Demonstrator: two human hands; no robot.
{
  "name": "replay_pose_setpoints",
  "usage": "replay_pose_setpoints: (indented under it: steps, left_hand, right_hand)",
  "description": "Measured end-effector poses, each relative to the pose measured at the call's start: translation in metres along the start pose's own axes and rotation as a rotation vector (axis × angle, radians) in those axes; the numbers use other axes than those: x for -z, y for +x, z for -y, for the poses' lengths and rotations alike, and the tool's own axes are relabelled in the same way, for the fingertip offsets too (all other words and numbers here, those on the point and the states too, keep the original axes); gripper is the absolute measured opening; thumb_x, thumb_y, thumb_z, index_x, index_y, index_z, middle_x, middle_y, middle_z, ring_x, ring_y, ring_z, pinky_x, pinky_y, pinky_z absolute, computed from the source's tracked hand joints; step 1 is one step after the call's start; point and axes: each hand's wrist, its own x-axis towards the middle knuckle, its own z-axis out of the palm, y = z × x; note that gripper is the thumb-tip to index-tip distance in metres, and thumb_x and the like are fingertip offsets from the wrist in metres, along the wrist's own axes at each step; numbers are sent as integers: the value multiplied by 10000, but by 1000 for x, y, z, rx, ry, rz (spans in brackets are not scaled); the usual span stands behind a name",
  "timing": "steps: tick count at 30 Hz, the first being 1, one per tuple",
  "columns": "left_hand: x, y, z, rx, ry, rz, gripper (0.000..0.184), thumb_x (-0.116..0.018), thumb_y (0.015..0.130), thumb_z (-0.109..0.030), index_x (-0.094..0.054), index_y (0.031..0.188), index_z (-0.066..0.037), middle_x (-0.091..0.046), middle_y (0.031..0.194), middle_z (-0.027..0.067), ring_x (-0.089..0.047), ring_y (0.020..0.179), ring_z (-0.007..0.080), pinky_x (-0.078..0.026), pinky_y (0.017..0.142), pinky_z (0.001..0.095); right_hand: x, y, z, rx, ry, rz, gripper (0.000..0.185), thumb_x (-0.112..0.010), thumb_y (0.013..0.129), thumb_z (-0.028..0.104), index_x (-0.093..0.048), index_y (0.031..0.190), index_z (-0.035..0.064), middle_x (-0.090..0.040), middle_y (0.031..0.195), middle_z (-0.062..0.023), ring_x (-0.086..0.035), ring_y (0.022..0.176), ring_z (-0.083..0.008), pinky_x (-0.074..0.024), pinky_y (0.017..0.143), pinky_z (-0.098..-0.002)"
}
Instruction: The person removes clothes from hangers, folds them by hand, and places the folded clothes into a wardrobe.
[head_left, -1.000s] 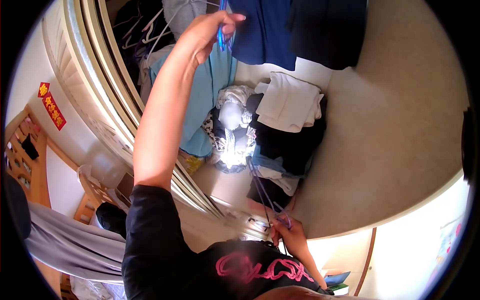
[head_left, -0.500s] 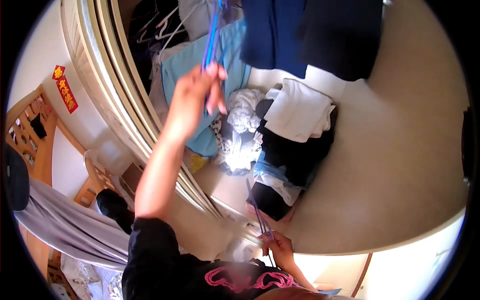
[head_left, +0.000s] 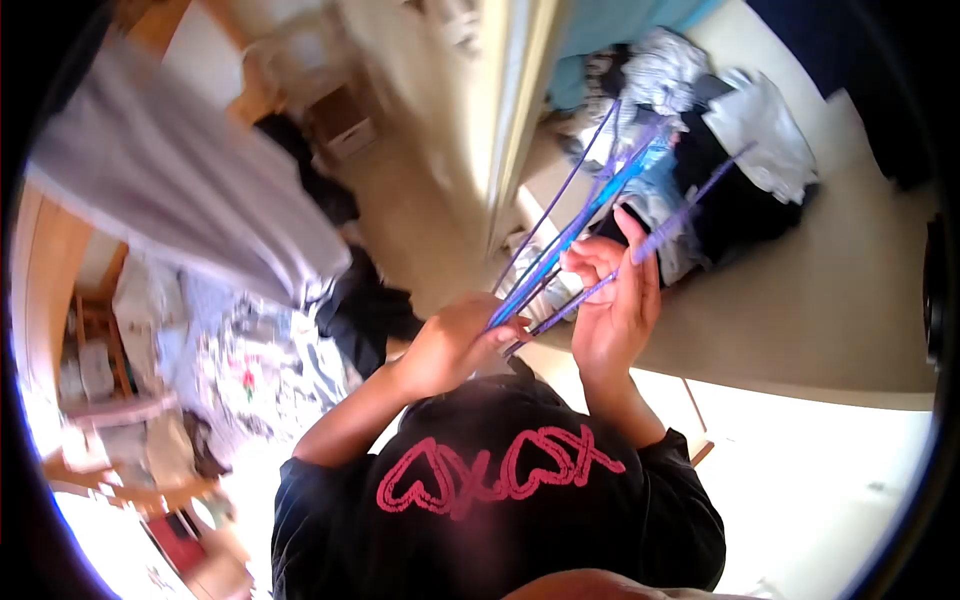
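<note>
My left hand [head_left: 455,345] is closed round one end of a bundle of thin purple and blue hangers [head_left: 575,225], which slants up to the right in front of my chest. Beside it on the right, my right hand [head_left: 620,300] is raised, with a purple hanger [head_left: 690,212] across its fingers; its fingertips are near the bundle. Motion blurs the hangers, and how many there are cannot be made out. Past them in the wardrobe lie a folded white cloth [head_left: 765,135], black clothes [head_left: 740,205] and a striped grey cloth [head_left: 665,70].
The wardrobe's door edge [head_left: 515,110] stands upright at the top middle. Dark clothes hang at the upper right. On the left are a grey curtain [head_left: 190,180], a bed with patterned bedding [head_left: 265,360] and a small box [head_left: 340,120] on the floor.
My left hand has come down from the hanging clothes with the blue and purple hangers. My right hand has risen beside it. The view has turned left, towards the bed.
</note>
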Motion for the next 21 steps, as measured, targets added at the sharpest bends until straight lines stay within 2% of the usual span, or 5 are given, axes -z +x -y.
replay_pose_setpoints:
  steps: [4, 10, 16, 17, 21]
  left_hand:
    - [23, -98, -22, 55, 152, -192, 181, -591, 926, -180, -667, 1019, -45, -641, 922, 120, -591, 894, 328, -455, 828, 412]
    - [28, -278, -63, 215, 200, -417, 279, -606, 919, -170, -611, 1176, -60, -661, 1086, 86, -601, 1021, 269, -362, 1000, 422]
    - [11, -443, -118, 546, 216, -494, 236, -558, 939, -113, -595, 1158, -33, -674, 1108, 95, -636, 1012, 219, -291, 1044, 492]
    - [5, -466, -126, 557, 234, -582, 181, -554, 937, -102, -616, 1090, -30, -673, 1010, 96, -624, 989, 256, -355, 1006, 468]
    - [-22, -541, -159, 596, 300, -938, 126, -563, 898, -63, -623, 992, -6, -609, 981, 138, -573, 974, 322, -464, 867, 396]
  right_hand:
    - [-47, -56, -33, -158, 69, 136, 406, -453, 1022, 191, -476, 1340, -59, -574, 1014, -46, -533, 987, -133, -452, 903, -331]
    - [-104, -203, -78, -364, 33, 307, 407, -469, 1006, 202, -486, 1356, -4, -563, 1202, -73, -507, 1120, -165, -406, 986, -369]
    - [-158, -322, -105, -723, 14, 673, 372, -472, 1019, 205, -532, 1273, -60, -637, 1127, -207, -665, 972, -278, -541, 869, -388]
    - [-167, -342, -112, -752, 29, 777, 374, -478, 1017, 213, -540, 1259, -65, -649, 1102, -199, -670, 957, -274, -545, 859, -382]
    - [-197, -410, -135, -908, -38, 1069, 383, -456, 1020, 269, -604, 1125, -68, -689, 967, -171, -695, 818, -257, -557, 793, -354]
